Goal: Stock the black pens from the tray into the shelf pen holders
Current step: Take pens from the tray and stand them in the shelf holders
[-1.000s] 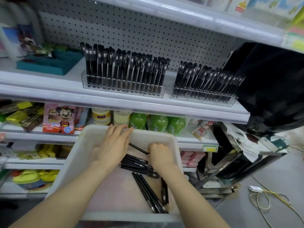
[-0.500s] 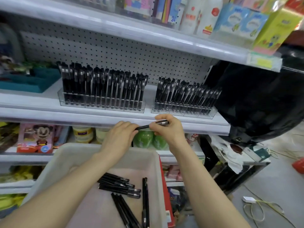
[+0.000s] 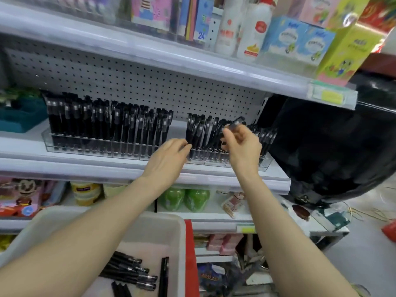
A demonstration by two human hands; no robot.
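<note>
Brimming pen holders (image 3: 96, 146), tray (image 3: 171, 224) with loose pens (image 3: 130, 273)

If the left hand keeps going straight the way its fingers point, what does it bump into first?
Probably the leftmost black pens standing in the right-hand clear holder. The left hand has its fingertips right beside them, though the depth is hard to judge.

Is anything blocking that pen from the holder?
Only the standing pens crowding the right holder; the pen in the right hand is held over them, and the left hand touches the leftmost ones.
</note>
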